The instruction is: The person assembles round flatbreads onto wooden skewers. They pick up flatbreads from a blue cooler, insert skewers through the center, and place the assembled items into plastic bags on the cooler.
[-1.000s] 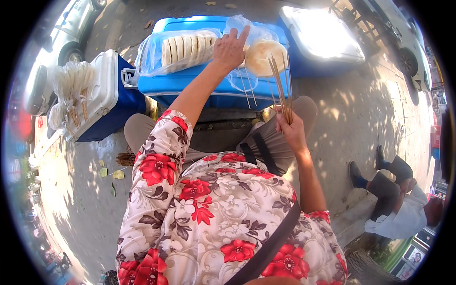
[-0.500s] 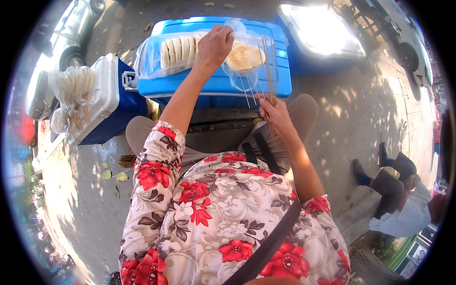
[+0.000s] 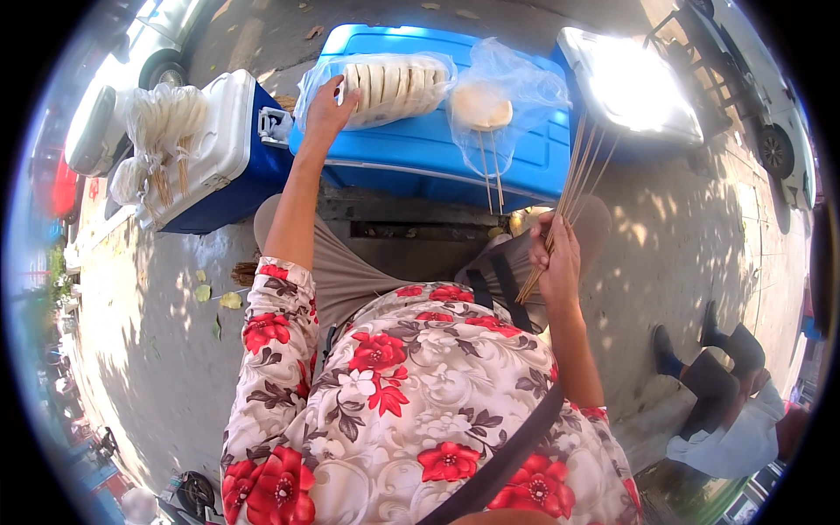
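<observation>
On the blue lid (image 3: 372,144) of a large bin, a row of pale flat buns (image 3: 394,86) stands on edge in a clear plastic bag (image 3: 448,68). My left hand (image 3: 329,109) is at the row's left end, its thumb and fingers closed about the end bun. My right hand (image 3: 558,254), over my right knee, grips a bundle of thin wooden skewers (image 3: 573,188) that fan out at their upper ends. Right of the row, a single bun (image 3: 483,109) with two skewers (image 3: 493,171) in it lies on another clear bag (image 3: 525,87), its skewers pointing toward me.
To the left stands a blue cooler with a white lid (image 3: 223,118), topped by bagged skewered pieces (image 3: 166,122). A second white-lidded cooler (image 3: 639,87) is at the right. A seated person (image 3: 731,385) is at the lower right. Parked vehicles (image 3: 774,131) line the far edges.
My left hand has left the single bun and moved left to the row's end. My right hand has drawn right and nearer with the skewers. The view has shifted slightly.
</observation>
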Demonstrator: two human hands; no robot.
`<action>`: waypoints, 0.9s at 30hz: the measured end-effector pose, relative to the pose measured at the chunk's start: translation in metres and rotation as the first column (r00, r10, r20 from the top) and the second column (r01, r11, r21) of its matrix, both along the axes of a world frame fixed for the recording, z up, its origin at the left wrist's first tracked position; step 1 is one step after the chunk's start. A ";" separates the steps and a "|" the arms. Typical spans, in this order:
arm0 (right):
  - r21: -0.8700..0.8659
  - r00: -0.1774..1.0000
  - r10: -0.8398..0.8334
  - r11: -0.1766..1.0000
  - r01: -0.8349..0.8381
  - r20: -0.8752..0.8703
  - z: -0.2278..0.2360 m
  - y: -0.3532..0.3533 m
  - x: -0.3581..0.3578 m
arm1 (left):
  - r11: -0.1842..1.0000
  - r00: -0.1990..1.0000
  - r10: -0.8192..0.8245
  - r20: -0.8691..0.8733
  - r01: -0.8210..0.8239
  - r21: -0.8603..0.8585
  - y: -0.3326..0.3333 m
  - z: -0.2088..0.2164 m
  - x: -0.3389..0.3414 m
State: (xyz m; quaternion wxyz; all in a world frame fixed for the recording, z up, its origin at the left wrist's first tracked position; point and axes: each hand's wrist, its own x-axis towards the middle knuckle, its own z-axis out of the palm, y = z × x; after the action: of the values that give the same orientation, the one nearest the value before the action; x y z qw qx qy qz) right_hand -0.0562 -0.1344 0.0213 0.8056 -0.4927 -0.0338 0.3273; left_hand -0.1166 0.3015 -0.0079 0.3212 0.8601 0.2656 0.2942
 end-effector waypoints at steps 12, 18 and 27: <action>-0.019 0.947 0.319 0.947 -0.320 -0.042 0.031 0.021 -0.026 | 0.978 0.989 -0.150 0.014 0.150 -0.147 -0.003 -0.007 -0.005; -0.095 0.887 0.446 0.895 -0.436 0.125 0.061 0.034 -0.024 | 0.917 0.997 0.063 -0.046 -0.040 0.396 -0.034 0.007 -0.001; -0.217 0.843 0.515 0.850 -0.479 0.155 0.055 0.039 -0.028 | 0.961 0.995 0.051 -0.089 -0.024 0.276 -0.037 0.023 -0.007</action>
State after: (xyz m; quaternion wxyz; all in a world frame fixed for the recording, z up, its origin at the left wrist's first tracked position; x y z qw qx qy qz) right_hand -0.0841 -0.0952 0.0763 0.6398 -0.5651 -0.2163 0.4739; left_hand -0.1241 0.2640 0.0155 0.1803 0.9041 0.2534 0.2930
